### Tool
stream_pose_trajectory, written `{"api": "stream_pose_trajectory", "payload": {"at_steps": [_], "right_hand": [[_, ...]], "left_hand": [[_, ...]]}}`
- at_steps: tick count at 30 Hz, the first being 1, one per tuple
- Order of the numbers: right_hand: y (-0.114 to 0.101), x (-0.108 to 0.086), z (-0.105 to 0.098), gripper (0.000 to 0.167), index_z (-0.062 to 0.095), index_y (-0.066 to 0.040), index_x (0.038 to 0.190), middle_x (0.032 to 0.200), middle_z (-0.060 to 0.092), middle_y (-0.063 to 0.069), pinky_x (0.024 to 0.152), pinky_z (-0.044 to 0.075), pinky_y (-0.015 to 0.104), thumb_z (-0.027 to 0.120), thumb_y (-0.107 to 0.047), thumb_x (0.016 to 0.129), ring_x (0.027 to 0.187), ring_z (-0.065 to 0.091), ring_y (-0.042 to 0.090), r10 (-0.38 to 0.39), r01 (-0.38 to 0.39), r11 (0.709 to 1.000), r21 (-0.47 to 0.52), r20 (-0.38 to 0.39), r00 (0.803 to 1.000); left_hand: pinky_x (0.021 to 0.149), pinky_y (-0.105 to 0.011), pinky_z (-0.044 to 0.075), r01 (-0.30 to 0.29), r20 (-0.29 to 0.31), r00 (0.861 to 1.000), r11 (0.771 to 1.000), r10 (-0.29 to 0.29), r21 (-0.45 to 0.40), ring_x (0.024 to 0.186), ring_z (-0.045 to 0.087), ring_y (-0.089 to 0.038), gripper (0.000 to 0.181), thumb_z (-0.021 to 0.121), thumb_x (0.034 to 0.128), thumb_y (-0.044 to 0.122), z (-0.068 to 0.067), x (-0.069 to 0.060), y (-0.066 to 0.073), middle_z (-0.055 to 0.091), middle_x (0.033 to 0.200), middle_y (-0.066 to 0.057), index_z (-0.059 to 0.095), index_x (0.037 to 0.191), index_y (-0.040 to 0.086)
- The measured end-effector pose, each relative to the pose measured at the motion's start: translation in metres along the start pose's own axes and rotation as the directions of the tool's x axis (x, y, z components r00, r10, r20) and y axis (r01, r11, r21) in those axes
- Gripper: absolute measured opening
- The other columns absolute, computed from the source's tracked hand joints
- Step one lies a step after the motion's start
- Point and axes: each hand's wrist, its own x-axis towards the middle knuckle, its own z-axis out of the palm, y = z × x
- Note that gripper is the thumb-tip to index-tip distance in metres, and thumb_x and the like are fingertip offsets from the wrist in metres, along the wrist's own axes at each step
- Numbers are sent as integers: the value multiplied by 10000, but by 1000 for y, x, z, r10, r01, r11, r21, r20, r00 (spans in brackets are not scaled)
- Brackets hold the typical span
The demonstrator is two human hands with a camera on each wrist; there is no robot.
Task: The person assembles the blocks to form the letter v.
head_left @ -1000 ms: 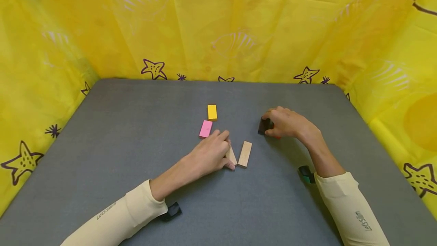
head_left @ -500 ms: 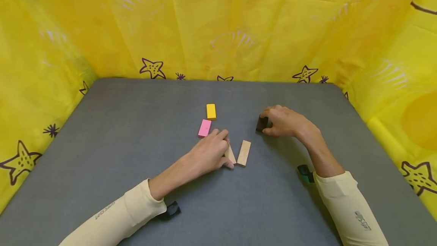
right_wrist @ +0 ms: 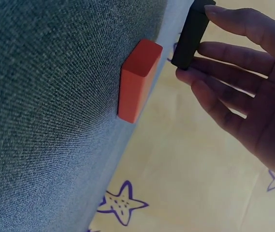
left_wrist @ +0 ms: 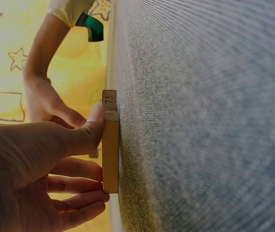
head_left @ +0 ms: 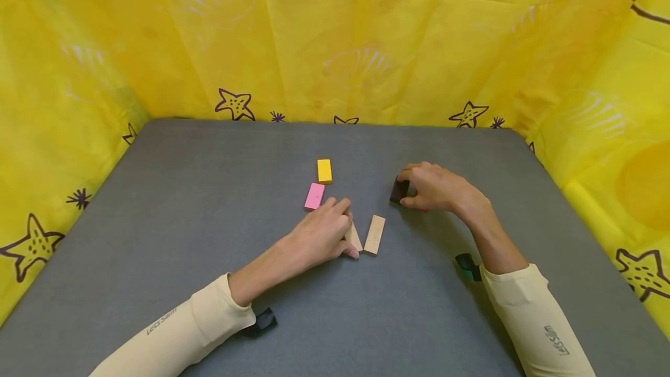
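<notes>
My left hand (head_left: 320, 233) pinches a plain wooden block (head_left: 354, 237) between thumb and fingertips, low at the table. In the left wrist view its end reads 50. A second wooden block (head_left: 374, 235), marked 75 at its end, lies just right of it, their near ends almost touching. Off to the right, my right hand (head_left: 439, 188) holds a black block (head_left: 399, 189) with the thumb on one end and fingers at the other. A red block (right_wrist: 139, 79) sits on the table close to that hand, mostly hidden under it in the head view.
A pink block (head_left: 314, 196) lies just beyond my left fingers, with a yellow block (head_left: 324, 171) behind it. The grey table (head_left: 209, 162) is walled at the back and sides by yellow patterned cloth (head_left: 293, 39).
My right hand has shifted slightly left with the black block. The left hand stays in place on the wooden block.
</notes>
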Motion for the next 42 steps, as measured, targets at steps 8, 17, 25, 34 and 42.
{"api": "stream_pose_trajectory", "payload": {"at_steps": [8,17,25,34,42], "right_hand": [[-2,-1,0,433,706,43,1264,1326,691,233,991,556,530,792,-181,904,1160,683,381,4,-4,1000,0,1,1000],[-5,-1,0,431,709,40,1261,1321,694,225,987,559,530,793,-191,907,1157,686,383,-4,4,1000,-11,-10,1000],[-7,0,2,402,725,33,1222,1276,711,223,982,561,537,803,-194,899,1127,696,383,-47,47,999,-20,-21,999],[-10,3,6,422,722,28,1240,1282,711,209,1000,559,527,806,-208,901,1151,694,371,-43,43,999,-14,2,999],[-12,4,6,426,716,21,1260,1299,706,199,1010,555,525,795,-215,913,1164,689,358,-32,32,999,-11,22,999]], "left_hand": [[753,-281,509,-4,-9,1000,1000,4,-1,949,554,-217,490,896,785,445,0,-1,1,666,1154,-87,807,1027,29],[725,-274,490,-2,-13,1000,1000,2,0,915,537,-208,501,898,783,448,1,0,-1,662,1119,-86,799,1033,26],[729,-273,482,-11,-19,1000,1000,10,-7,917,536,-212,485,901,781,444,2,-1,0,660,1114,-87,802,1007,26],[717,-271,470,-10,-20,1000,1000,10,4,891,520,-200,503,899,780,457,1,0,-1,651,1080,-75,795,1016,25],[729,-275,495,-5,-10,1000,1000,5,-9,926,536,-202,500,889,788,455,1,0,-1,649,1105,-72,797,1036,31]]}}
